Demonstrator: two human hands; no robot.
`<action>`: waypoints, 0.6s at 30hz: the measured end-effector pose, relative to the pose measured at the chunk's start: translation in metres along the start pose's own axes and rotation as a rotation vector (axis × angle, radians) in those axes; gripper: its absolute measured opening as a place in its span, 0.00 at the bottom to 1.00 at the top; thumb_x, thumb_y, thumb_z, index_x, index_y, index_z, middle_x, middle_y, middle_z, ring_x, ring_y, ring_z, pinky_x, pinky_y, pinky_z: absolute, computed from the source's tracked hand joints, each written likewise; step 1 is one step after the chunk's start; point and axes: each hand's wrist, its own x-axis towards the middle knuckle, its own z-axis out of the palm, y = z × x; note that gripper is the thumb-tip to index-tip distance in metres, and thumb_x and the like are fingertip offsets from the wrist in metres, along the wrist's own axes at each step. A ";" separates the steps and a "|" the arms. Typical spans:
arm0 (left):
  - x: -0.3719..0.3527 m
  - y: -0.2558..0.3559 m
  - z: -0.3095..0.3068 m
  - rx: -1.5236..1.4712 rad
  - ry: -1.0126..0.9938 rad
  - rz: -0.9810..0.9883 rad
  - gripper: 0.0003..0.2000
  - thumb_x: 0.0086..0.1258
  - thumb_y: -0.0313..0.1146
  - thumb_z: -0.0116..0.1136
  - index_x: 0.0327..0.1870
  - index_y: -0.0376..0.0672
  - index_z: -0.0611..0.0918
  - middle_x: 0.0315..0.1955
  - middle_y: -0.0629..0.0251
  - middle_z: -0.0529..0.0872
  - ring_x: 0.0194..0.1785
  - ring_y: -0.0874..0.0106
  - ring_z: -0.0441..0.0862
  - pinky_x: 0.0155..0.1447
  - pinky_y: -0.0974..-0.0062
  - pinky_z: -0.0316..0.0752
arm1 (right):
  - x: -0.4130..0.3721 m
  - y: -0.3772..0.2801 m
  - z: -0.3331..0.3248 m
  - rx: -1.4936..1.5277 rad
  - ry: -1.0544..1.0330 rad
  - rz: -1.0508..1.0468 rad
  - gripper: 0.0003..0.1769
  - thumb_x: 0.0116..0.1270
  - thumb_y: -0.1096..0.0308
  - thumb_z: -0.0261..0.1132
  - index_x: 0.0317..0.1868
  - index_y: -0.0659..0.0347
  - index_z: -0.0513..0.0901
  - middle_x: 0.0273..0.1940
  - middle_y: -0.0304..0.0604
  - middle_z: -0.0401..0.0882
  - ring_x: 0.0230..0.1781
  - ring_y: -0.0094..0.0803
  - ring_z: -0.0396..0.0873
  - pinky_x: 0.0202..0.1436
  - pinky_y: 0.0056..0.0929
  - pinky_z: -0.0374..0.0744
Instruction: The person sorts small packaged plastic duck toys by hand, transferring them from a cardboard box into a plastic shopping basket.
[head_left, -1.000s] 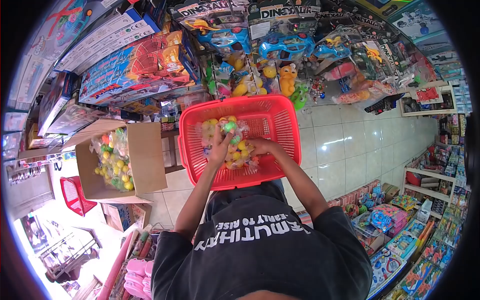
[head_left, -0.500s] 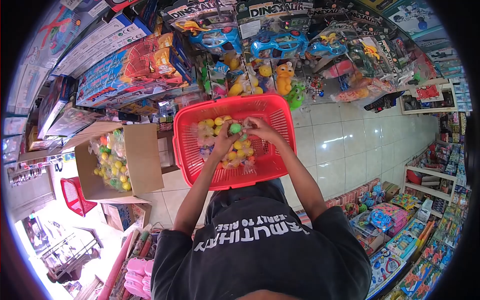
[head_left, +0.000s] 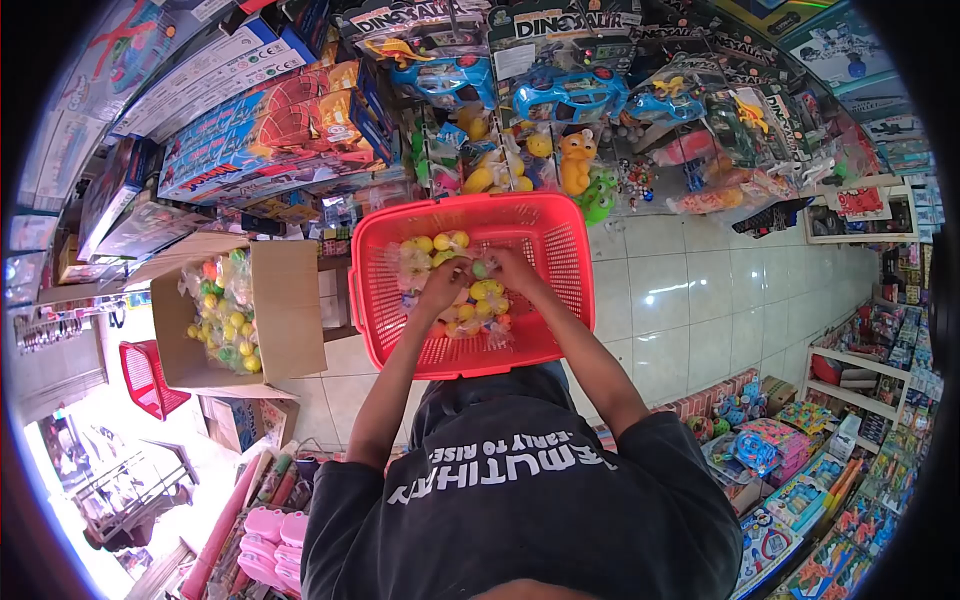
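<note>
A red plastic basket with slotted sides stands in front of my body. Inside it lie several small yellow balls in clear plastic wrapping, with a few orange ones among them. Over these, a green ball sits between my two hands. My right hand has its fingers closed at the ball's right side. My left hand is just left of the ball, fingers curled together; what they pinch is too small to make out.
At left stands an open cardboard box with more wrapped balls, and a second red basket is beyond it. Packaged toy cars hang ahead, next to stacked toy boxes. Tiled floor runs to the right, past shelves of toys.
The green ball has moved slightly right and down, from my left fingers toward my right hand. Both hands have shifted a little lower in the basket. The view has tilted slightly.
</note>
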 end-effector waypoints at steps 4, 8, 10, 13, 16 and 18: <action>0.000 -0.009 0.017 0.294 -0.014 0.088 0.14 0.63 0.26 0.53 0.51 0.38 0.75 0.45 0.55 0.80 0.46 0.62 0.80 0.48 0.69 0.75 | -0.002 0.002 0.014 -0.053 -0.167 0.101 0.18 0.50 0.76 0.68 0.43 0.62 0.75 0.38 0.48 0.78 0.42 0.39 0.79 0.43 0.34 0.76; -0.002 -0.001 0.021 0.446 -0.006 0.168 0.20 0.61 0.26 0.51 0.57 0.42 0.70 0.52 0.51 0.76 0.54 0.51 0.73 0.55 0.61 0.70 | -0.003 0.014 0.001 0.095 -0.209 0.111 0.20 0.51 0.75 0.68 0.46 0.61 0.74 0.39 0.47 0.78 0.44 0.38 0.79 0.45 0.35 0.76; -0.001 -0.002 0.023 0.475 -0.053 0.094 0.22 0.61 0.26 0.52 0.58 0.44 0.69 0.54 0.51 0.74 0.56 0.49 0.71 0.57 0.58 0.69 | -0.004 0.024 -0.001 0.215 -0.149 0.106 0.22 0.51 0.75 0.67 0.48 0.62 0.74 0.39 0.47 0.78 0.46 0.41 0.78 0.48 0.35 0.75; 0.002 -0.006 0.023 0.588 -0.106 0.067 0.24 0.60 0.28 0.52 0.60 0.45 0.68 0.56 0.52 0.72 0.57 0.49 0.71 0.58 0.59 0.69 | -0.006 0.030 0.000 -0.081 0.014 0.137 0.21 0.52 0.76 0.65 0.48 0.63 0.74 0.39 0.48 0.79 0.47 0.41 0.78 0.50 0.35 0.75; 0.002 -0.007 0.026 0.663 -0.133 0.110 0.25 0.58 0.27 0.53 0.60 0.43 0.67 0.56 0.54 0.70 0.56 0.48 0.70 0.57 0.58 0.72 | -0.008 0.028 0.002 -0.139 -0.151 0.114 0.19 0.52 0.77 0.64 0.47 0.65 0.76 0.40 0.48 0.79 0.47 0.42 0.78 0.51 0.35 0.75; 0.000 -0.003 0.025 0.745 -0.171 0.068 0.27 0.58 0.28 0.54 0.63 0.46 0.67 0.59 0.51 0.67 0.57 0.49 0.71 0.59 0.60 0.70 | -0.010 0.027 0.007 -0.122 -0.117 0.124 0.18 0.52 0.78 0.64 0.45 0.65 0.76 0.40 0.48 0.79 0.46 0.41 0.78 0.50 0.35 0.75</action>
